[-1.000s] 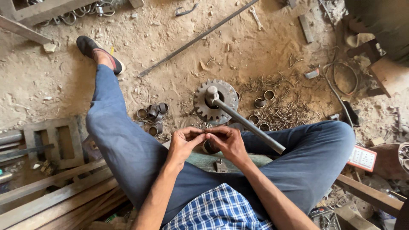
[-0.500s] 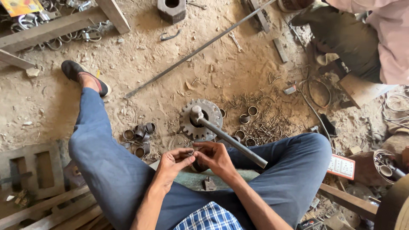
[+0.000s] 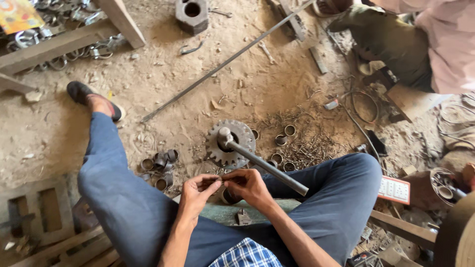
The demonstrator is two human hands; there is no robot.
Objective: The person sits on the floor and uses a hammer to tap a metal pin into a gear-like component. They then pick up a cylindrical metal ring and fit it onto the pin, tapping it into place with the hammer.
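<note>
Small metal piece (image 3: 221, 179) between both hands' fingers (image 3: 210, 182)

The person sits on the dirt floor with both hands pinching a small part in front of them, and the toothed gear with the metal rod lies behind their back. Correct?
Not quite. The head view shows the toothed gear and metal rod in front of the person, just beyond the left hand and right hand. The rest stands.

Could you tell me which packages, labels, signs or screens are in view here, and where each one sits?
Printed card or flat packet: on the ground beside the person's right knee, rectangular, white with a red edge.
Colourful printed sheet or packet: top left corner, yellow, orange and green, cut off by the frame.
No screens visible.
</note>
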